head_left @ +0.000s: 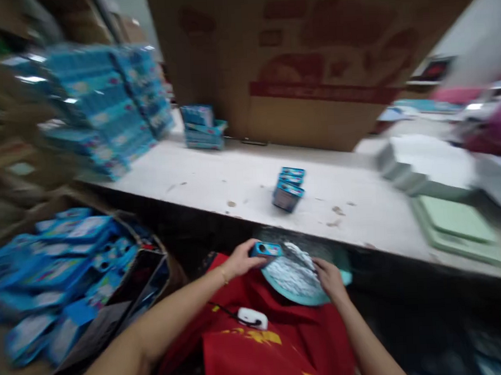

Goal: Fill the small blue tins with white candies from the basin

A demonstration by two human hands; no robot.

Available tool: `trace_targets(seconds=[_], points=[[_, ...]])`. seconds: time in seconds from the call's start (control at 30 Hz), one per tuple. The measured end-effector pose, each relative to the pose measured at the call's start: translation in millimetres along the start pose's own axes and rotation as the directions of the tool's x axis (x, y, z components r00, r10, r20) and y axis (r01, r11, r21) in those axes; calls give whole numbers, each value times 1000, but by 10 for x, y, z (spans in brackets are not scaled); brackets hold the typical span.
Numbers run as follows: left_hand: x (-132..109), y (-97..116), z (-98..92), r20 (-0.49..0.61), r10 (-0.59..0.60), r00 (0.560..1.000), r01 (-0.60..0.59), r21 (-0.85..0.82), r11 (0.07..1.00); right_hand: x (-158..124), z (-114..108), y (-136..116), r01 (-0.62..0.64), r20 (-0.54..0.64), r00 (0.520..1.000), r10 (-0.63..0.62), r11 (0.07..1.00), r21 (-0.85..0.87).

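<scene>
My left hand (241, 259) is closed on a small blue box (265, 250), held just over my lap below the table's front edge. My right hand (329, 277) rests with curled fingers on the right side of a round teal tray (299, 274) covered with clear crinkled wrapping; what its fingers grip is not clear. The tray lies on my lap over red cloth (262, 343). A small stack of the same blue boxes (289, 188) stands on the white table (216, 178) a little beyond my hands.
A cardboard carton (71, 286) full of blue packs sits at my lower left. Tall piles of blue packs (103, 105) and a smaller pile (202, 127) stand at the table's back left. A big brown carton (311, 61) rises behind. Green trays (458, 221) lie at right.
</scene>
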State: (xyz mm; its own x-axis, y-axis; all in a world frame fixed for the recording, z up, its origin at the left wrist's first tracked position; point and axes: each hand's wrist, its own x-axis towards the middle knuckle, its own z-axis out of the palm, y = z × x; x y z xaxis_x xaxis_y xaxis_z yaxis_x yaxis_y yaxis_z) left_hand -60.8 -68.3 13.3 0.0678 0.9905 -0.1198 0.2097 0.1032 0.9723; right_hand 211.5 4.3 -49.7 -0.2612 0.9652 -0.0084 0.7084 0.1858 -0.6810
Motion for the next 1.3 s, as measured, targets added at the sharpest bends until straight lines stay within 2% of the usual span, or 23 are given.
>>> trace_targets(seconds=[0.17,0.3,0.37,0.43,0.53,0.7,0.87,1.0,1.1,1.17,1.23,1.3], points=[[366,-40,218,28,75,997,-78,127,989,-19,-420,-83,-108,30,994,105,990,93],[531,-21,370,28,104,994,-108,227,968,-24,-685,-285,-92,91,992,85,993,73],[595,1,423,42,109,993,-117,277,954,6,-777,-412,-54,138,989,56,998,-16],[643,15,465,68,120,990,-136,325,936,41,-856,-548,-10,170,984,42,982,-187],[676,7,509,106,166,980,-195,383,903,79,-965,-764,66,209,978,30,895,-440],[673,-26,545,140,182,973,-226,441,868,133,-1077,-1108,163,292,956,41,752,-639],[694,-55,563,150,182,972,-231,459,858,179,-1025,-1341,235,322,947,-5,693,-682],[732,-101,578,151,251,956,-292,437,851,177,-980,-1455,274,337,941,-29,648,-711],[747,-101,569,153,280,948,-319,387,865,153,-1061,-1468,265,323,946,-28,639,-722],[739,-81,532,135,268,954,-299,338,892,115,-1168,-1375,239,307,952,-8,647,-724],[714,-62,463,99,227,969,-245,260,934,51,-1265,-1162,189,286,958,34,675,-714],[678,-67,379,47,151,987,-155,122,980,-33,-1282,-846,101,259,958,123,702,-705]])
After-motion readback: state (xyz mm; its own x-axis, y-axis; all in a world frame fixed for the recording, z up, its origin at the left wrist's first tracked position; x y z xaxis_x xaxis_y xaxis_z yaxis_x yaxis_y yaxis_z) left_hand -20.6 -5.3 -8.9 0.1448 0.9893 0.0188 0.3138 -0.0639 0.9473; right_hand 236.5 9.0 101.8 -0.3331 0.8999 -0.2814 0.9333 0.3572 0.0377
